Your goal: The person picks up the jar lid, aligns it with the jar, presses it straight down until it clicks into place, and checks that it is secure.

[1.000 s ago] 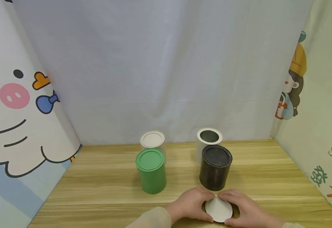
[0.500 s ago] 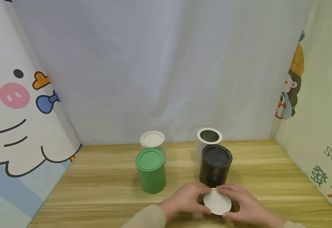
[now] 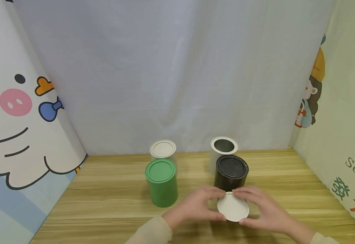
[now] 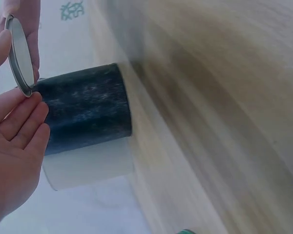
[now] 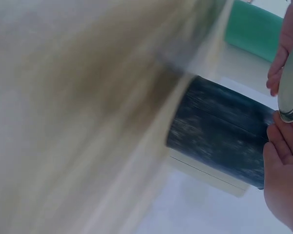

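Both hands hold a round white can lid (image 3: 233, 207) by its edge, tilted and raised off the tabletop. My left hand (image 3: 197, 204) pinches the left side between thumb and fingers, and my right hand (image 3: 265, 209) pinches the right side. The lid's underside and metal rim (image 4: 20, 56) show in the left wrist view. Just beyond the lid is a black can (image 3: 231, 169) with a black lid on, its lower front hidden by the lid. Behind that stands a white can (image 3: 215, 161) whose top is uncovered, showing a dark inside.
A green lidded can (image 3: 162, 186) stands to the left, with a white lidded can (image 3: 163, 149) behind it. The wood-grain tabletop (image 3: 104, 196) meets a pale cloth backdrop (image 3: 134, 84). Printed panels (image 3: 332, 135) flank it on both sides.
Both hands have lifted the white lid from near the tabletop and carried it forward towards the black can. The cans have stayed where they were.
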A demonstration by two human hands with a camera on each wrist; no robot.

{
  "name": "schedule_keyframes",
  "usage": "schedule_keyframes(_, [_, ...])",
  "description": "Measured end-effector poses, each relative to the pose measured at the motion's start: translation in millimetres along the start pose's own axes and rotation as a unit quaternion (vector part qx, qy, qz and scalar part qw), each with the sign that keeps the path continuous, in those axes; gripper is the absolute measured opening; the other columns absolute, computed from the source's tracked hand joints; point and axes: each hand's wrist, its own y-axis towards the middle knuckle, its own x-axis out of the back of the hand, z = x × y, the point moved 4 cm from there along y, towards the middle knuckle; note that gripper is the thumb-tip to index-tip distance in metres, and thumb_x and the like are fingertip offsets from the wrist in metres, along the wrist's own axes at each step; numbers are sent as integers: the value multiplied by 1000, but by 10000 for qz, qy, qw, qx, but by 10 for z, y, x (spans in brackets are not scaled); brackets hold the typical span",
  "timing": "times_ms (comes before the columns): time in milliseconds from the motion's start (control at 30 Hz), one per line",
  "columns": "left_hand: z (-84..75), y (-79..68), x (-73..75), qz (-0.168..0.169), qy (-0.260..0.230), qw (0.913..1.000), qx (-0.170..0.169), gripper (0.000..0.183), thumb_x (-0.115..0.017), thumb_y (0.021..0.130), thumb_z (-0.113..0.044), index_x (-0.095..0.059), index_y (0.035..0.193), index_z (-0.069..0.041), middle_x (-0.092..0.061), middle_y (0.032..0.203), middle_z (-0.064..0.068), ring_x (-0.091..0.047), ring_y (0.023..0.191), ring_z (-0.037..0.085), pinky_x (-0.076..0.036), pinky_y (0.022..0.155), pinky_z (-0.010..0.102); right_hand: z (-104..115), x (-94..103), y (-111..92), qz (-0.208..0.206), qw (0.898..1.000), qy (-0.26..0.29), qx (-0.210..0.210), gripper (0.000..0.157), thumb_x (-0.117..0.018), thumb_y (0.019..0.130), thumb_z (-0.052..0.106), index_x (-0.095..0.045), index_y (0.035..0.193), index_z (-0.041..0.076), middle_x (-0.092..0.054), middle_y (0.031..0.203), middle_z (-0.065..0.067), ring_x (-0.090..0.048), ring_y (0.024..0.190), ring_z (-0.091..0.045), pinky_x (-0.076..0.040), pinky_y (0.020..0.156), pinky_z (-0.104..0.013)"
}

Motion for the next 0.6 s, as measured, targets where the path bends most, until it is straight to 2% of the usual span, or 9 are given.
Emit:
schedule_keyframes(67, [-26, 13, 49, -54, -8, 10000, -56, 60, -84, 81, -32, -65, 130, -3, -64, 129, 6, -57, 121, 13, -40, 104, 19, 17, 56, 41, -4, 10000, 7, 57, 68, -88, 73, 40, -65, 126, 6, -61, 125, -5, -56, 112, -17, -32, 103, -10])
schedule_keyframes(333, [-123, 58, 214, -307, 27, 9989, -349, 63, -86, 78, -30, -64, 130, -2, -64, 129, 7, -58, 118, 13, -40, 101, 16, 79, 224, 167, 211, 9997, -17, -156, 72, -91, 70, 37, -63, 130, 9, -59, 131, -2, -52, 120, -13, -34, 103, -12])
schedule_keyframes(467, [-161, 75, 291, -574, 174, 9965, -590, 62, -87, 77, -28, -65, 128, -1, -65, 127, 9, -59, 117, 16, -41, 102, 18, 75, 282, 228, 284, 9994, 81, -172, 71, -88, 73, 38, -62, 131, 7, -58, 133, -5, -49, 124, -14, -31, 106, -13])
schedule_keyframes(600, [-175, 88, 350, -763, 251, 9948, -619, 63, -87, 77, -29, -65, 128, 0, -66, 126, 9, -60, 117, 19, -42, 103, 22, 61, 322, 291, 253, 9996, 144, -55, 70, -88, 74, 34, -61, 132, 5, -58, 134, -6, -49, 125, -16, -31, 108, -15])
